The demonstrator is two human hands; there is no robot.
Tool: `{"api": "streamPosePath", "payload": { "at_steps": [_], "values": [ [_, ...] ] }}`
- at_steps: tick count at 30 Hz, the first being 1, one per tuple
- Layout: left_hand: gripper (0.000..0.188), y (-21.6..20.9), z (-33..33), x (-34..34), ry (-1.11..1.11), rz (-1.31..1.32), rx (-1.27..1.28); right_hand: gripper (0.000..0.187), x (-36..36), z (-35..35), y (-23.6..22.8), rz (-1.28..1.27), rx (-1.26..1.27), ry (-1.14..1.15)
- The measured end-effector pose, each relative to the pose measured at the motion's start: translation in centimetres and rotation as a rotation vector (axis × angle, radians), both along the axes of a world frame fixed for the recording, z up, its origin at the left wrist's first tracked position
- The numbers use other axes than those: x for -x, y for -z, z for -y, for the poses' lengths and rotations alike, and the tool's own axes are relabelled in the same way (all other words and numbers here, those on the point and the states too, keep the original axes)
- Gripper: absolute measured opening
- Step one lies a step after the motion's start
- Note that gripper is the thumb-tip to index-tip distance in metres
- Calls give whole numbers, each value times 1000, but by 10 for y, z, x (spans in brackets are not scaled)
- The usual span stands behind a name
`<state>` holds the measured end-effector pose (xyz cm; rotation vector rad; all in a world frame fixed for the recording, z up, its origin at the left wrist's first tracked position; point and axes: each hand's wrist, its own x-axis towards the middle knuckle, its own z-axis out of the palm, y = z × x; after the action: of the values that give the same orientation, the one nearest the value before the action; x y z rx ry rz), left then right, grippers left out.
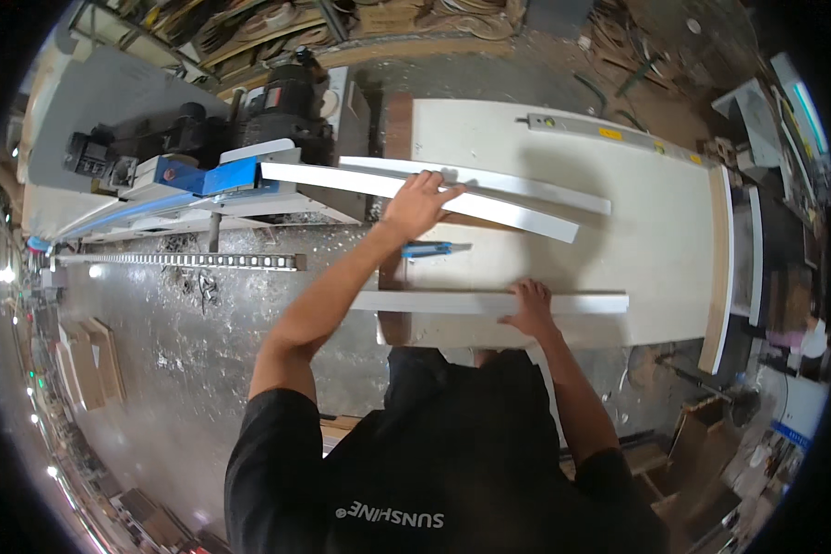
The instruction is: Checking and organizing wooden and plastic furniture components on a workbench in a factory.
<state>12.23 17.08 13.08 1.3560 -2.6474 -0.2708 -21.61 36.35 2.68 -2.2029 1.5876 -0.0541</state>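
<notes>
the left hand (415, 205) lies over the middle white strip (526, 219), fingers bent across it, thumb out to the side; whether it grips i cannot tell; that strip's left end meets a blue machine part (231, 177); the right hand (531, 309) pinches the near white strip (415, 302), on the pale tabletop (665, 268); a blue knife (429, 249) lies between these strips; a level (582, 127) rests along the far edge.

A black shirt (489, 452) with short sleeves (272, 420) and a small line of white lettering (391, 515) leaves both forearms (334, 291) bare.
</notes>
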Motion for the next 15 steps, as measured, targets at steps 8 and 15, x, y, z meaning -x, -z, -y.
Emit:
{"api": "streamPosePath", "payload": {
  "at_steps": [8, 15],
  "values": [
    [54, 0, -122, 163, 50, -101, 258, 73, -17, 55, -64, 2204, -600, 1319],
    [46, -29, -167, 214, 45, -189, 93, 61, 60, 49, -70, 2286, -232, 1560]
  ]
}}
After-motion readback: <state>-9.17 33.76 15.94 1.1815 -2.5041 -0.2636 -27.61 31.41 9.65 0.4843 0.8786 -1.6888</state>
